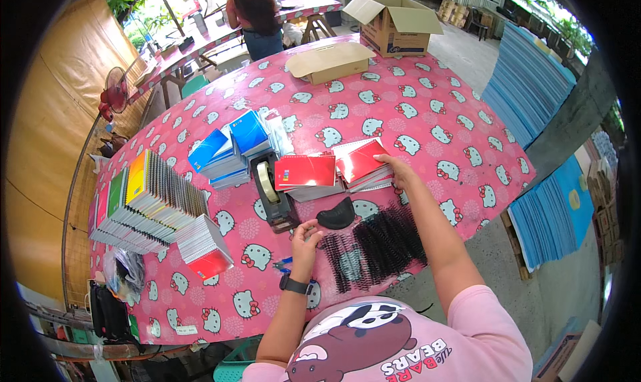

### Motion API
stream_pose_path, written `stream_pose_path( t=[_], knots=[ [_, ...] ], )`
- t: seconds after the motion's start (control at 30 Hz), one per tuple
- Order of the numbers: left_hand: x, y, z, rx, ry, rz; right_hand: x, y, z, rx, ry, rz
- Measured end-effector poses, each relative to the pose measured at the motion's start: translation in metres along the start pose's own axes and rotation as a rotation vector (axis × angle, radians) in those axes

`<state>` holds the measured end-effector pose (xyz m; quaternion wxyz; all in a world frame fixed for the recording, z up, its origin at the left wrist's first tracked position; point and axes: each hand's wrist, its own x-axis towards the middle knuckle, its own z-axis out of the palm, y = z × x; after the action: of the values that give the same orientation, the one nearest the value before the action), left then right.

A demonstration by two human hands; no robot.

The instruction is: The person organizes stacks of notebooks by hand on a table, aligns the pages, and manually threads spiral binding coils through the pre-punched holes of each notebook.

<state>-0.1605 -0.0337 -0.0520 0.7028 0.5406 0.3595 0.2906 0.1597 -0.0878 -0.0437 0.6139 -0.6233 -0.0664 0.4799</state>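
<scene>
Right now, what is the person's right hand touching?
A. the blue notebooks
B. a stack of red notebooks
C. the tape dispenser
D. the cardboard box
B: the right hand rests on the edge of the stack of red notebooks, well apart from the tape dispenser, the blue notebooks and the cardboard box.

Left hand fingers curled, grip unclear, coworker cut off
</scene>
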Motion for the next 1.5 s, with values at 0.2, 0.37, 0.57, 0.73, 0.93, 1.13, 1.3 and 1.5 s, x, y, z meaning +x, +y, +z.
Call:
stream_pose_path(
  t=[0.2, 0.37, 0.57, 0.73, 0.93, 1.13, 1.3, 1.5],
  knots=[
    [-0.009, 0.01, 0.003, -0.035, -0.059, -0.003, 0.017, 0.011, 0.006, 0.166, 0.026, -0.08],
    [-0.011, 0.015, 0.005, -0.093, -0.106, 0.014, 0.028, 0.017, -0.024, 0.093, 0.165, -0.278],
    [-0.023, 0.03, 0.013, -0.115, -0.148, 0.129, -0.093, -0.033, -0.009, -0.034, 0.37, -0.67],
    [-0.033, 0.114, 0.053, 0.689, -0.05, 0.868, -0.163, -0.043, 0.042, -0.023, 0.169, -0.769],
    [-0.048, 0.138, 0.033, 1.352, -0.252, 0.962, -0.166, -0.009, 0.099, 0.038, -0.055, -0.585],
    [-0.1, 0.098, -0.078, 0.809, -0.915, 0.992, -0.166, 0.024, 0.164, 0.06, -0.159, -0.444],
    [-0.111, 0.079, -0.134, 0.257, 0.087, 0.59, -0.189, 0.062, 0.236, -0.036, -0.197, -0.488],
    [-0.134, 0.054, -0.205, -0.491, 0.143, -0.03, -0.222, 0.12, 0.316, -0.148, -0.354, -0.623]
  ],
)
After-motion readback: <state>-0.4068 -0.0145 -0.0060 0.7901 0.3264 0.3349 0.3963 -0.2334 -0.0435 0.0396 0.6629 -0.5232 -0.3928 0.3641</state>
